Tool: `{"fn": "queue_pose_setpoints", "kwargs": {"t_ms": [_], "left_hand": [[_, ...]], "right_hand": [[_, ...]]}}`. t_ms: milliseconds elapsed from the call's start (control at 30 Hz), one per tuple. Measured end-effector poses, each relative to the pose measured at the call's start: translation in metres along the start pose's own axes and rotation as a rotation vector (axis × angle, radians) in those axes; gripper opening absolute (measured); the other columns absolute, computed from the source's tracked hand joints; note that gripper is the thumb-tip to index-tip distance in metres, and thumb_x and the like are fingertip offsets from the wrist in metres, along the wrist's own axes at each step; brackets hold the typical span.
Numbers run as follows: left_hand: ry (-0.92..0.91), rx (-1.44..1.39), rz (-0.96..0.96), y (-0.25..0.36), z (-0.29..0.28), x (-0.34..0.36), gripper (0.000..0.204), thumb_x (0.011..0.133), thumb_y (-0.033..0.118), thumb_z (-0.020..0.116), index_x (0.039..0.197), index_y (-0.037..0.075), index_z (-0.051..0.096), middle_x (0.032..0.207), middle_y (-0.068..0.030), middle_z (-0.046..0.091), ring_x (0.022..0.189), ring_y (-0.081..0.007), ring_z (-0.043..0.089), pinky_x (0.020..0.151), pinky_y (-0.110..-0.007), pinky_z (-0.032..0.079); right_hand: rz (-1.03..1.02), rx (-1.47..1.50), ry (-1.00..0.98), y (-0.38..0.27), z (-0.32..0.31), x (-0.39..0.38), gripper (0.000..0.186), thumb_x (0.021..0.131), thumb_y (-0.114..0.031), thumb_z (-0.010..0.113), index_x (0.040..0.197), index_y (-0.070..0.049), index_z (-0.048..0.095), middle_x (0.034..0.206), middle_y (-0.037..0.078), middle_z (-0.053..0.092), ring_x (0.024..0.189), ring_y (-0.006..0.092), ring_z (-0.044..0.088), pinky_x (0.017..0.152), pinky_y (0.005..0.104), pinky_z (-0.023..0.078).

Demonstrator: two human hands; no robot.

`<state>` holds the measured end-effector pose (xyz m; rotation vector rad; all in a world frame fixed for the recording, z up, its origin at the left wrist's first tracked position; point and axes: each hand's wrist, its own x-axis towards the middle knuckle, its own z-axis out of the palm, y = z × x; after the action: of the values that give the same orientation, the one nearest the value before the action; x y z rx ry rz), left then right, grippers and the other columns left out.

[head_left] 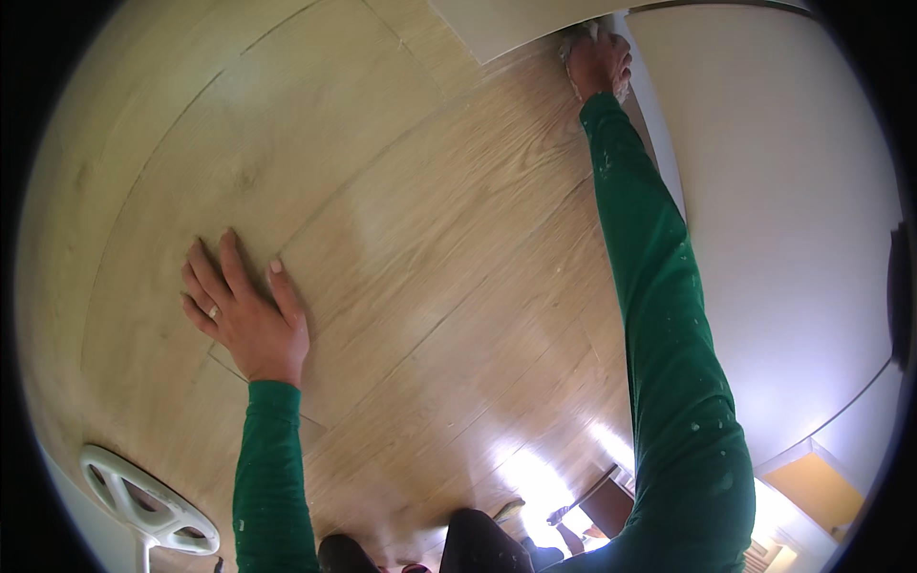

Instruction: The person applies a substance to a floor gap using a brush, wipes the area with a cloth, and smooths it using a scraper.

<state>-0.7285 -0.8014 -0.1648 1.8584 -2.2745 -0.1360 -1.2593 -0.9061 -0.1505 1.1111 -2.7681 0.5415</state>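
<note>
My left hand (257,323) lies palm down on the wood-look floor (420,239), fingers spread, with a ring on one finger and nothing held. Far ahead, at the end of the stretched right arm, my right hand (596,65) is closed round a crumpled white cloth (621,88), which shows only at its edges. That hand presses low into the corner where the floor meets a white cabinet panel (764,191). Part of its fingers is hidden by the back of the hand. Both sleeves are green, with pale specks on the right one.
Another white panel (516,21) overhangs the floor at the top. At the lower left stands a white oval piece with cut-out openings (148,504). My dark-clad knees (478,544) are at the bottom edge. A yellowish box-like recess (815,489) and a brown panel (607,503) lie lower right.
</note>
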Motion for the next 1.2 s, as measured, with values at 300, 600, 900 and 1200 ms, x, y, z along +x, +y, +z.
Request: {"fn": "queue_pose_setpoints", "kwargs": {"t_ms": [300,600,900,1200], "left_hand": [[0.035,0.027,0.015,-0.002,-0.004,-0.002,0.065,0.107,0.052,0.043,0.159,0.012,0.041,0.167,-0.0189,0.032,0.156,-0.0396,0.023,0.123,-0.062,0.011],[0.017,0.014,0.006,-0.003,-0.006,-0.006,0.064,0.105,0.048,0.045,0.158,0.012,0.041,0.166,-0.0198,0.031,0.157,-0.0395,0.021,0.123,-0.064,0.011],[0.045,-0.006,0.047,0.009,-0.005,-0.003,0.065,0.106,0.049,0.044,0.157,0.01,0.042,0.165,-0.0225,0.032,0.155,-0.0434,0.023,0.122,-0.064,0.013],[-0.007,0.049,-0.012,-0.005,-0.017,-0.001,0.067,0.104,0.047,0.045,0.157,0.007,0.039,0.166,-0.0249,0.027,0.155,-0.0443,0.021,0.122,-0.066,0.013]], "right_hand": [[-0.184,-0.041,-0.066,-0.007,-0.008,-0.009,0.066,0.098,-0.05,0.052,0.149,-0.009,0.054,0.154,0.018,0.052,0.141,0.0386,0.049,0.117,0.0504,0.038],[-0.224,-0.191,-0.094,0.177,-0.101,-0.143,0.06,0.1,-0.044,0.053,0.147,-0.006,0.056,0.147,0.021,0.057,0.135,0.0388,0.054,0.113,0.0488,0.042],[-0.365,0.001,0.106,0.079,-0.017,-0.026,0.06,0.104,-0.041,0.05,0.152,-0.005,0.048,0.154,0.023,0.047,0.144,0.0401,0.04,0.12,0.0499,0.031],[-0.499,0.245,-0.316,-0.113,-0.044,-0.268,0.063,0.089,-0.018,0.065,0.148,-0.003,0.051,0.158,0.02,0.046,0.152,0.0373,0.036,0.126,0.0567,0.024]]}}
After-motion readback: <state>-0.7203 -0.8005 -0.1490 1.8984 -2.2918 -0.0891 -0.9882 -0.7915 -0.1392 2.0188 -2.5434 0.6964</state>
